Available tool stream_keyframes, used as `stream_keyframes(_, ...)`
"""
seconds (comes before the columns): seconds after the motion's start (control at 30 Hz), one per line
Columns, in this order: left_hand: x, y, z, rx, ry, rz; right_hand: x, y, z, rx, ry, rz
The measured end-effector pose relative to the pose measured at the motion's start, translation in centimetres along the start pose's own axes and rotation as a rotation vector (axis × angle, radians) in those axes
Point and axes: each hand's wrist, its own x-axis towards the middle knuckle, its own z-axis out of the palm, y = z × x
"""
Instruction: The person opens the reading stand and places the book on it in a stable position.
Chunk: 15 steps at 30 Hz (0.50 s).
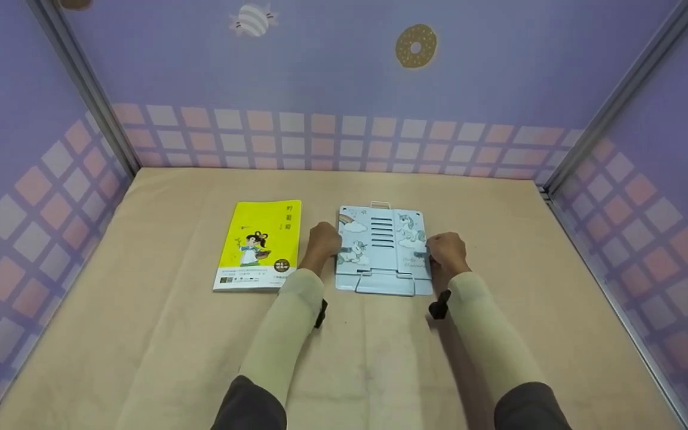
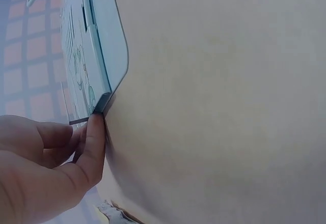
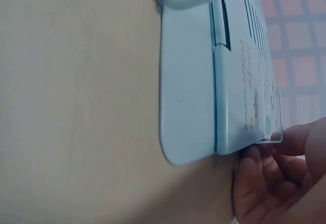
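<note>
A light-blue book stand (image 1: 395, 258) with unicorn pictures, slots and a wire ledge at its front lies folded nearly flat on the table. My left hand (image 1: 323, 240) pinches its left side edge, thumb and fingers bent near a small side clip in the left wrist view. On the opposite edge my right hand (image 1: 448, 249) grips the stand. The right wrist view shows that thumb (image 3: 295, 138) by the side clip and the other fingers curled low against the edge. Parts of the fingertips are hidden behind the stand.
Just left of my left hand lies a yellow book (image 1: 242, 224) with a cartoon figure on its cover. A beige cloth (image 1: 171, 334) covers the table. Purple checked walls (image 1: 344, 77) enclose the back and both sides.
</note>
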Motion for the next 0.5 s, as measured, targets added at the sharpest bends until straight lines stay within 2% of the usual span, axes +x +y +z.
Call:
stream_keyframes(0.23,0.08,-0.22,-0.16,0.013,0.008,-0.034,0.25,0.52,0.39,-0.012,0.007,-0.022)
stream_keyframes(0.33,0.19,-0.33,-0.11,0.007,0.015,-0.026,0.23,0.77,0.23,0.014,-0.006,-0.014)
stream_keyframes(0.5,0.41,-0.37,-0.30,-0.076,0.035,0.003,0.32,0.65,-0.51,0.072,-0.022,-0.019)
